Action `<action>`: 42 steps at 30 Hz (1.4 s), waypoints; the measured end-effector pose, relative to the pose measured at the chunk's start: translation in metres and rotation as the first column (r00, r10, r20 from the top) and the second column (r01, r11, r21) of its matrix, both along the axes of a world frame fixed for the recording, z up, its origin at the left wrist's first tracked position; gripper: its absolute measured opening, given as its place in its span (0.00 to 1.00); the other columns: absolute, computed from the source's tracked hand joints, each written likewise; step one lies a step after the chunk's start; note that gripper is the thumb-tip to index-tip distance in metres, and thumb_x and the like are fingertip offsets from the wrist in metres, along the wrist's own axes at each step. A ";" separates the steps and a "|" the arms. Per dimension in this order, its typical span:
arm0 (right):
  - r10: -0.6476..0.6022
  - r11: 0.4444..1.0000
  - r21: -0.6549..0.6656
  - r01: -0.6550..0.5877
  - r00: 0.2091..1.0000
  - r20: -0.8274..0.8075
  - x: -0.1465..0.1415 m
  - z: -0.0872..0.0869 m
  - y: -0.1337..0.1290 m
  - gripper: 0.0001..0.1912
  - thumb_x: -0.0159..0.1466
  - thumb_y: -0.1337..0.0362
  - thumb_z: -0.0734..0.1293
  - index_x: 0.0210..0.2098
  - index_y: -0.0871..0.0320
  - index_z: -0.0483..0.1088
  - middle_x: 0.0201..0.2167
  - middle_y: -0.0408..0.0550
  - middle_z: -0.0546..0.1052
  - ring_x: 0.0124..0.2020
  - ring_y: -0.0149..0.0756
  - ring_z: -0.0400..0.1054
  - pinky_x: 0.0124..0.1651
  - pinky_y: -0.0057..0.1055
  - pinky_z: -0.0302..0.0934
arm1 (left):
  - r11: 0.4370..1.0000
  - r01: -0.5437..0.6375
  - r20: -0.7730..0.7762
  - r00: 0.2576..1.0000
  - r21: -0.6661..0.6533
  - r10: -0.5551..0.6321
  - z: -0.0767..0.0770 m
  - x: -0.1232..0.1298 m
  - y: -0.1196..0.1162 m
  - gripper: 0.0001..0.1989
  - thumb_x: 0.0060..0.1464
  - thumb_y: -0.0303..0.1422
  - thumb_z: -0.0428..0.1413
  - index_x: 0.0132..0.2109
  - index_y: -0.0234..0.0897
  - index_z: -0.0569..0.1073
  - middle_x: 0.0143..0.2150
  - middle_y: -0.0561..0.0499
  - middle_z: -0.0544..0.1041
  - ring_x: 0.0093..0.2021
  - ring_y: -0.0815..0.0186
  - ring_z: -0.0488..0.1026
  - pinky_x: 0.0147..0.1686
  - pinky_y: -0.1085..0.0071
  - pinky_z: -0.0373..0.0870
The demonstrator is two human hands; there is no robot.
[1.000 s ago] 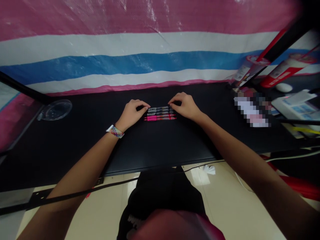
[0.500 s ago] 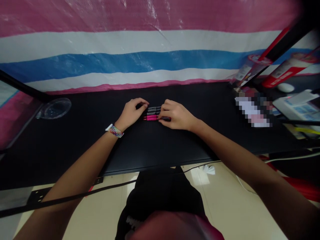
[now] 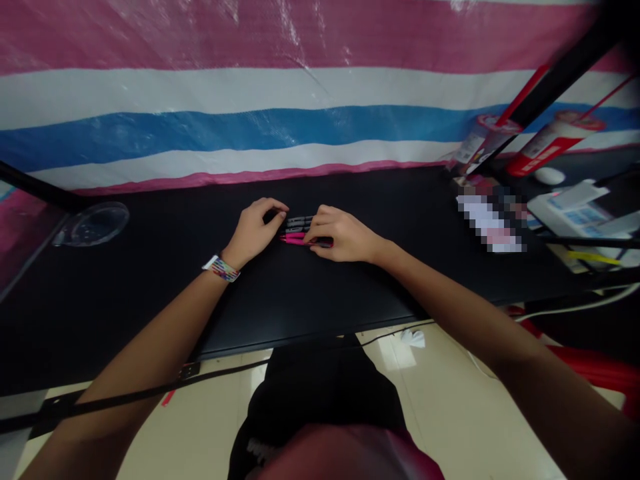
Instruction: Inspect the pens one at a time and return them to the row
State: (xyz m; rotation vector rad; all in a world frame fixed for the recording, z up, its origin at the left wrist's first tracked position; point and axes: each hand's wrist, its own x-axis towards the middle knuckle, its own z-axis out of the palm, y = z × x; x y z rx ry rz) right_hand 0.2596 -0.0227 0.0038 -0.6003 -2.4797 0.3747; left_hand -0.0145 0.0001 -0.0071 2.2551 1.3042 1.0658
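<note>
On the black table, a pink pen [image 3: 293, 238] lies nearest me, in front of several dark grey and black pens [image 3: 299, 222] set side by side. My right hand [image 3: 345, 235] covers their right ends, its thumb and fingertips closed on the pink pen; the dark end of a pen shows below its palm. My left hand [image 3: 257, 229] rests at the left ends of the pens, thumb and fingers curved and apart, with nothing visible between them. A multicoloured woven band [image 3: 223, 268] circles my left wrist.
A clear plastic lid or dish [image 3: 93, 225] sits at the far left of the black table [image 3: 300, 300]. Two cups with red straws, one a red and white cup [image 3: 555, 143], stand at the back right. Before them lie a white box [image 3: 583, 210] and a white egg-shaped object [image 3: 550, 175].
The view has shifted slightly to the right. The pink pen now lies a little more aslant under my right fingers. My left hand has stayed beside the pens.
</note>
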 end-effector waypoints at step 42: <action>-0.565 0.570 -0.816 -0.099 0.673 -0.477 0.013 -0.006 0.031 0.20 0.56 0.50 0.86 0.41 0.54 0.85 0.34 0.45 0.82 0.33 0.35 0.74 0.42 0.40 0.76 | 0.987 -0.035 0.113 0.993 0.157 0.018 0.010 0.006 -0.013 0.09 0.70 0.39 0.65 0.52 0.44 0.83 0.49 0.49 0.87 0.48 0.59 0.84 0.56 0.59 0.80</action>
